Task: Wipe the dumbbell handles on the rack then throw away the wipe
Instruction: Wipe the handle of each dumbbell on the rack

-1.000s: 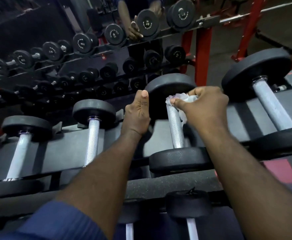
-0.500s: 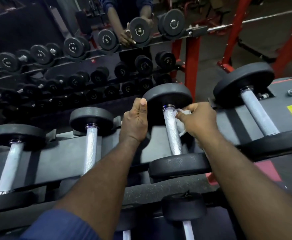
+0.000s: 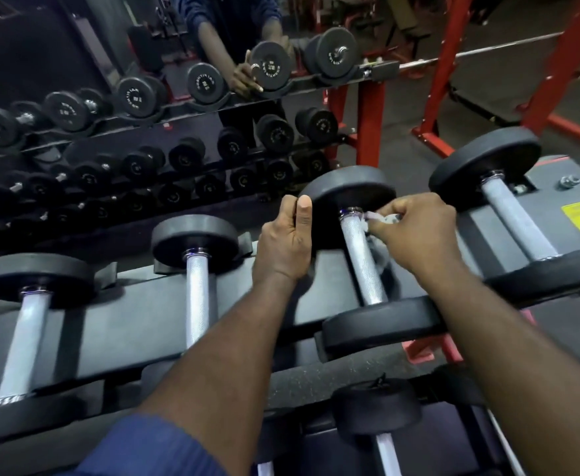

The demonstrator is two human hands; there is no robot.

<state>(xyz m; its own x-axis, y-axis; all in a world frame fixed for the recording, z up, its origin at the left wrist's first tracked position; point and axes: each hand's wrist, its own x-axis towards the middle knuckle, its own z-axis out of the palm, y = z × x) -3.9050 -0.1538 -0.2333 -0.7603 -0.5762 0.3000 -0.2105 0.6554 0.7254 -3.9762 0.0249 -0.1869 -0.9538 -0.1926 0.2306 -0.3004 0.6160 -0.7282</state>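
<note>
- Broadly, the rack (image 3: 110, 338) carries four top-row dumbbells; which handles are already clean I cannot tell, and no bin shows.
- On the third dumbbell (image 3: 381, 324), wiping is underway near the top of its handle (image 3: 362, 262).
- Close to the right, the neighbouring dumbbell (image 3: 518, 225) may crowd the wrist.
- Curled round the far head's edge, the left hand (image 3: 281, 245) steadies it.
- Pinched in the right hand (image 3: 415, 231), the wipe (image 3: 383, 217) presses the handle.
</note>
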